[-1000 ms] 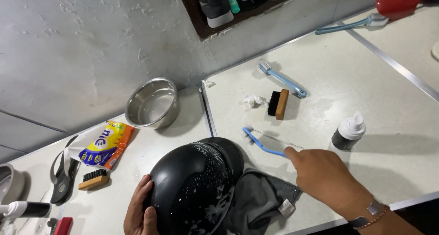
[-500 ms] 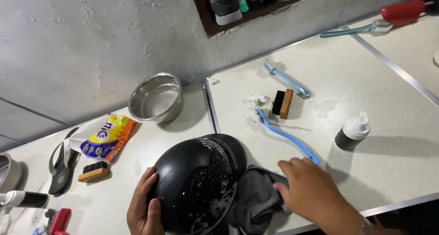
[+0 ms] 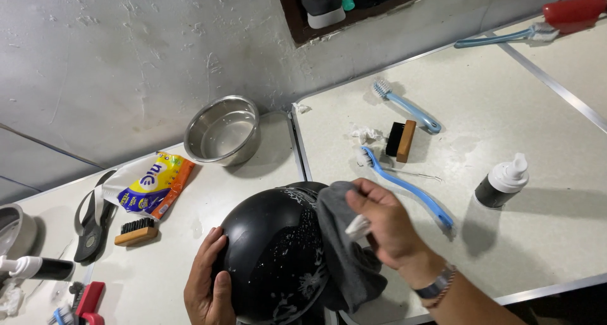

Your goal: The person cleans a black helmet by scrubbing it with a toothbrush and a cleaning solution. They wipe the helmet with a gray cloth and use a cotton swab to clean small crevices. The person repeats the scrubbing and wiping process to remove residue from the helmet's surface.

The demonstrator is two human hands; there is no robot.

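Observation:
A glossy black helmet [image 3: 275,255] flecked with white foam sits on the table near its front edge. My left hand [image 3: 205,284] rests flat against its left side and steadies it. My right hand [image 3: 386,224] grips a grey cloth [image 3: 341,249] and presses it onto the helmet's right side. A blue long-handled brush [image 3: 408,187] lies on the table just right of my right hand, with foam at its head.
A steel bowl [image 3: 222,130] stands by the wall. A yellow packet [image 3: 147,183], a small wooden brush [image 3: 136,232] and a sandal [image 3: 95,214] lie at left. Right of the helmet: a black-and-wood brush [image 3: 401,140], another blue brush [image 3: 406,107], a white-capped bottle [image 3: 502,183].
My right hand laid the blue brush down on the table, took up the grey cloth and brought it onto the helmet. My left hand stayed on the helmet.

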